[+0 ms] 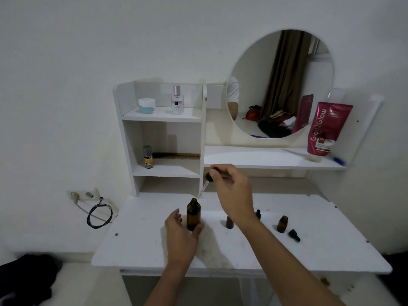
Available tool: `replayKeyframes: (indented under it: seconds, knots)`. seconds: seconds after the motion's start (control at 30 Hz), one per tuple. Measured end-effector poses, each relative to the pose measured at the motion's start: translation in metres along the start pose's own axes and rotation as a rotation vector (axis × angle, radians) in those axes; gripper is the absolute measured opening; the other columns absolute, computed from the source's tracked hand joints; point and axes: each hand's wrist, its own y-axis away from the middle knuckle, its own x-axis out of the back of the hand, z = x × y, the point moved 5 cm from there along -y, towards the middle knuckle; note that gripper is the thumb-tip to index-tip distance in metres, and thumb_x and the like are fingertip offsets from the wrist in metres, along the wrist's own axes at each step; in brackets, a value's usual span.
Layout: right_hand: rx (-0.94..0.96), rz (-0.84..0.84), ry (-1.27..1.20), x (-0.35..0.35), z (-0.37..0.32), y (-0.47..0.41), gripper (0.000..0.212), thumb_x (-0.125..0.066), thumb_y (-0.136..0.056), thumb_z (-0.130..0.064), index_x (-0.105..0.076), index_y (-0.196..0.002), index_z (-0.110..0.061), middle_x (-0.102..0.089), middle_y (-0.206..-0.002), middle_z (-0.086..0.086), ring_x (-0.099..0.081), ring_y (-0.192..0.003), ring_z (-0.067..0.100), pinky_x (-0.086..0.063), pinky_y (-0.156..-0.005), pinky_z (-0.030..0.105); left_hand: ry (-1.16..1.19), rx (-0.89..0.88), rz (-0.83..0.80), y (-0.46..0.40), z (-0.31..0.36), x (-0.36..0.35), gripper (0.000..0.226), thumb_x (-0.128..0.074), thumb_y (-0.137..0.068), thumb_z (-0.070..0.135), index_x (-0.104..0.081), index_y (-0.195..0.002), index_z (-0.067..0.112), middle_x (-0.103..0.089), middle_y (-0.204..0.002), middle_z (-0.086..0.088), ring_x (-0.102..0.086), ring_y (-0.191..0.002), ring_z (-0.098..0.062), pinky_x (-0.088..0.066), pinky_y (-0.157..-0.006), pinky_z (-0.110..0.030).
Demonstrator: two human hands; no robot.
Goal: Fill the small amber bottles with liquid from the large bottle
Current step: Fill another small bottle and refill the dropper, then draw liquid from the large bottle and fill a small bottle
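The large amber bottle (193, 214) stands uncapped on the white table (309, 250). My left hand (180, 234) curls around its lower part, thumb and fingers at its sides. My right hand (234, 191) holds a black-bulbed glass dropper (206, 183) tilted above and just right of the bottle's mouth. A small amber bottle (229, 222) stands partly hidden behind my right wrist. Another small amber bottle (282, 224) stands open further right, with a black dropper cap (294, 235) lying beside it. A second black dropper cap (257, 214) shows behind my forearm.
A white shelf unit (132, 138) rises at the table's back left with a perfume bottle (177, 100), a jar (146, 105) and a small bottle (148, 156). A round mirror (280, 82) and a pink tube (326, 129) stand at the back right. A wall socket with cable (97, 208) is left.
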Motion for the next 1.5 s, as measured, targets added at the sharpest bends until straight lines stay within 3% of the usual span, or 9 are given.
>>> replayKeyframes:
  seconds: [0.17,0.43,0.57,0.73,0.9,1.07,1.23,1.5]
  knots:
    - [-0.006,0.037,0.013,0.045,0.007,0.007,0.015,-0.068,-0.098,-0.021,-0.075,-0.111,-0.018,-0.076,-0.101,-0.012,-0.071,-0.099,0.002,-0.055,-0.091,0.017,0.022,-0.03,0.079,0.035,0.009,-0.013,0.069,-0.087,-0.078,0.028,-0.045,-0.133,0.022,-0.051,-0.128,0.004,-0.057,-0.108,-0.015,-0.051,-0.093,-0.026]
    - [-0.091,0.188,0.127,0.146,0.045,0.029,0.012,-0.069,-0.097,-0.021,-0.075,-0.107,-0.019,-0.076,-0.096,-0.012,-0.071,-0.092,0.0,-0.057,-0.084,0.018,-0.028,-0.124,-0.185,0.084,0.034,-0.093,0.053,-0.081,-0.084,0.036,-0.05,-0.126,0.03,-0.059,-0.113,0.014,-0.059,-0.099,-0.005,-0.048,-0.075,-0.012]
    - [-0.148,0.278,0.168,0.196,0.064,0.035,0.011,-0.069,-0.097,-0.023,-0.076,-0.106,-0.023,-0.076,-0.096,-0.013,-0.071,-0.093,0.0,-0.056,-0.086,0.02,-0.062,-0.2,-0.368,0.103,0.047,-0.138,0.05,-0.077,-0.087,0.039,-0.048,-0.129,0.035,-0.058,-0.12,0.019,-0.059,-0.11,-0.004,-0.05,-0.09,-0.017]
    - [-0.166,0.31,0.198,0.229,0.081,0.038,0.011,-0.069,-0.097,-0.022,-0.075,-0.106,-0.022,-0.077,-0.097,-0.01,-0.072,-0.094,0.005,-0.056,-0.089,0.024,-0.106,-0.251,-0.513,0.116,0.061,-0.186,0.059,-0.068,-0.094,0.042,-0.041,-0.146,0.031,-0.051,-0.142,0.017,-0.048,-0.131,0.0,-0.041,-0.106,-0.019]
    - [-0.13,0.307,0.207,0.234,0.089,0.036,0.009,-0.069,-0.097,-0.016,-0.075,-0.104,-0.017,-0.074,-0.089,-0.022,-0.071,-0.089,-0.003,-0.051,-0.08,0.008,-0.151,-0.28,-0.477,0.114,0.076,-0.215,0.057,-0.067,-0.096,0.034,-0.043,-0.147,0.024,-0.048,-0.148,0.01,-0.047,-0.133,-0.007,-0.04,-0.112,-0.025]
    - [-0.118,0.272,0.192,0.229,0.1,0.029,0.009,-0.069,-0.097,-0.014,-0.075,-0.104,-0.016,-0.076,-0.09,-0.013,-0.071,-0.089,-0.001,-0.052,-0.081,0.009,-0.167,-0.256,-0.426,0.105,0.082,-0.23,0.051,-0.063,-0.099,0.03,-0.046,-0.146,0.019,-0.051,-0.145,0.01,-0.05,-0.133,-0.012,-0.04,-0.109,-0.023]
    - [-0.072,0.18,0.259,0.219,0.109,0.025,0.009,-0.071,-0.095,-0.012,-0.075,-0.102,-0.015,-0.075,-0.09,-0.013,-0.072,-0.088,0.002,-0.054,-0.082,0.012,-0.137,-0.302,-0.359,0.097,0.075,-0.238,0.02,-0.061,-0.1,0.027,-0.06,-0.121,0.029,-0.066,-0.11,0.02,-0.064,-0.105,-0.003,-0.056,-0.091,-0.028]
    - [-0.083,0.113,0.338,0.205,0.126,0.024,0.015,-0.071,-0.091,-0.004,-0.076,-0.085,-0.016,-0.075,-0.08,-0.01,-0.073,-0.081,0.007,-0.057,-0.08,0.018,-0.113,-0.354,-0.335,0.092,0.068,-0.243,0.019,-0.059,-0.101,0.025,-0.066,-0.119,0.025,-0.069,-0.108,0.02,-0.064,-0.101,0.002,-0.056,-0.089,-0.021]
